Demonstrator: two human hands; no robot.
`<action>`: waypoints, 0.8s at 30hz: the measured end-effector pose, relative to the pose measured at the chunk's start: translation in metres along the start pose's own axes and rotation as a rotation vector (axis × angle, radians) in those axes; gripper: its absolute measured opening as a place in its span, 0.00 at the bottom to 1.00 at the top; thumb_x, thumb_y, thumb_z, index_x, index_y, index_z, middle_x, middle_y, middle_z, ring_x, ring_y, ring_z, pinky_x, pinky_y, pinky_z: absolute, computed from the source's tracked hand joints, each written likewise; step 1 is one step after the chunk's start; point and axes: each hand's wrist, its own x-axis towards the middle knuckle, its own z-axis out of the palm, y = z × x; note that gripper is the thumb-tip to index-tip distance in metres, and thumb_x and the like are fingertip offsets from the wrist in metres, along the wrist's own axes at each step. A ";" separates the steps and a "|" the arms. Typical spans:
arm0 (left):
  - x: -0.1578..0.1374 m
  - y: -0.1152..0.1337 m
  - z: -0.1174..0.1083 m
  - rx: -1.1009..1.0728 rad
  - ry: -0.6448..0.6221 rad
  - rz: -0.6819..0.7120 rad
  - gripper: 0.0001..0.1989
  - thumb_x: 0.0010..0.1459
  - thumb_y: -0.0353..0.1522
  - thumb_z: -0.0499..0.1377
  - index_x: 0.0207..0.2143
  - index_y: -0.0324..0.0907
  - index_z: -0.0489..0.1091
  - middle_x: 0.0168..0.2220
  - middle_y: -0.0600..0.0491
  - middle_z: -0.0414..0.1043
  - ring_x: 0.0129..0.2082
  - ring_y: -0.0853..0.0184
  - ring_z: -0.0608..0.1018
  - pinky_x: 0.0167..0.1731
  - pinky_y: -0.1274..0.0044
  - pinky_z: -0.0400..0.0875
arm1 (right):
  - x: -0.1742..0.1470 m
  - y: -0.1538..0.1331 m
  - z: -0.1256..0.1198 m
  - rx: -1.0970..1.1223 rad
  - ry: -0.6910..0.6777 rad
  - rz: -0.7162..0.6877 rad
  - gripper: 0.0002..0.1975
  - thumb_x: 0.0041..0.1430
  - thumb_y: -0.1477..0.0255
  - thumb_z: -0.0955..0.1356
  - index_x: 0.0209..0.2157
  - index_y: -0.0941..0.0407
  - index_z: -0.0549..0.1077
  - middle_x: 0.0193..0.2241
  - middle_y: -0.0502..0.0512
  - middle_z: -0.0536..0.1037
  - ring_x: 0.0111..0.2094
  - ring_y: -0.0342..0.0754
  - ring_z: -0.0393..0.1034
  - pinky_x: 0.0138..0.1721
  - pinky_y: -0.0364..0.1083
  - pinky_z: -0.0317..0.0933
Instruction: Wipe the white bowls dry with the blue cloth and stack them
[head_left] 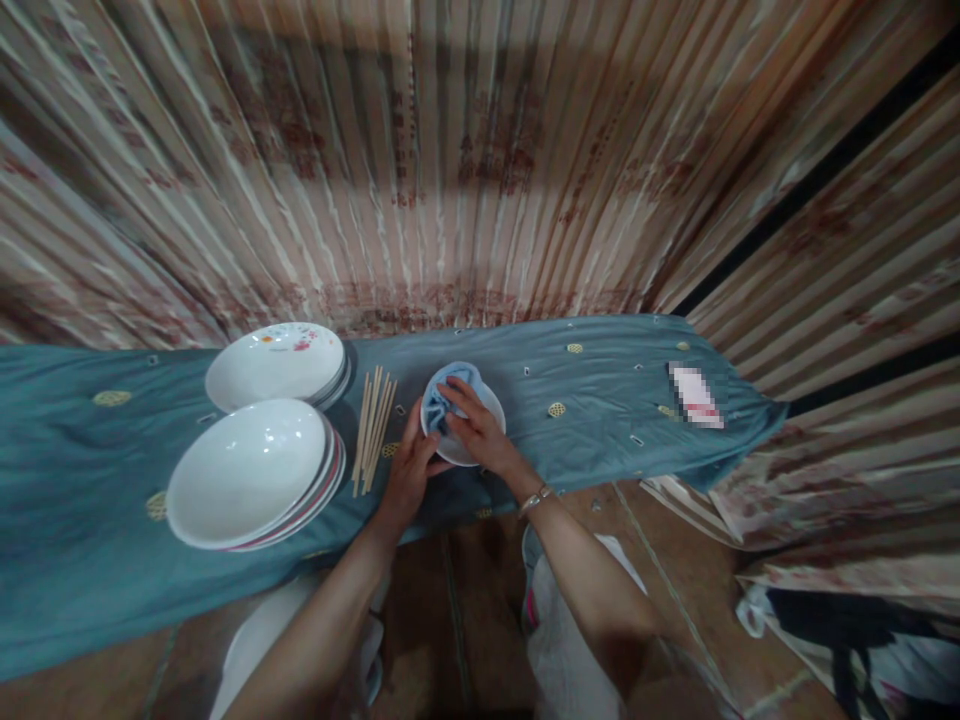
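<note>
A small white bowl (491, 410) is held just over the near side of the cloth-covered table. My left hand (414, 455) grips its left side, with the thumb near the rim and the fingers partly hidden beneath. Inside the bowl, my right hand (474, 425) presses a light blue cloth (456, 376) against the wall, its fingers bent over the fabric. Several wooden chopsticks (373, 430) lie side by side on the table, a little left of my left hand.
To the left stand two stacks: large white bowls (247, 475) in front and flower-patterned plates (274, 365) behind. A teal patterned tablecloth (592, 400) covers the narrow table. A pixelated white-and-red item (694, 395) lies at the right end. Pleated curtains (450, 200) hang behind.
</note>
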 end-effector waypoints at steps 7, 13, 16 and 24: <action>0.001 -0.002 -0.001 0.032 -0.012 0.032 0.36 0.57 0.40 0.61 0.66 0.53 0.54 0.64 0.50 0.62 0.58 0.54 0.70 0.41 0.68 0.80 | -0.006 -0.007 -0.007 0.242 -0.162 0.011 0.15 0.64 0.70 0.63 0.48 0.54 0.76 0.55 0.54 0.73 0.56 0.47 0.67 0.59 0.48 0.58; -0.002 0.006 0.001 0.120 -0.025 0.020 0.39 0.56 0.42 0.62 0.67 0.50 0.52 0.64 0.47 0.61 0.57 0.54 0.72 0.41 0.69 0.79 | -0.015 -0.004 -0.020 0.050 -0.247 0.105 0.15 0.57 0.79 0.61 0.39 0.59 0.78 0.36 0.51 0.80 0.37 0.45 0.74 0.41 0.42 0.66; -0.003 0.010 0.004 0.152 -0.022 0.016 0.39 0.54 0.41 0.62 0.67 0.50 0.54 0.62 0.48 0.65 0.56 0.53 0.73 0.42 0.68 0.79 | -0.019 -0.006 -0.028 -0.199 -0.248 0.095 0.14 0.56 0.80 0.62 0.35 0.58 0.78 0.33 0.50 0.80 0.34 0.44 0.74 0.40 0.41 0.64; -0.005 0.016 0.011 0.197 -0.054 0.031 0.36 0.54 0.39 0.62 0.65 0.51 0.58 0.62 0.48 0.65 0.57 0.50 0.72 0.42 0.64 0.78 | -0.024 -0.006 -0.028 -0.627 -0.133 0.087 0.09 0.60 0.80 0.63 0.35 0.58 0.75 0.39 0.58 0.79 0.44 0.48 0.72 0.50 0.46 0.63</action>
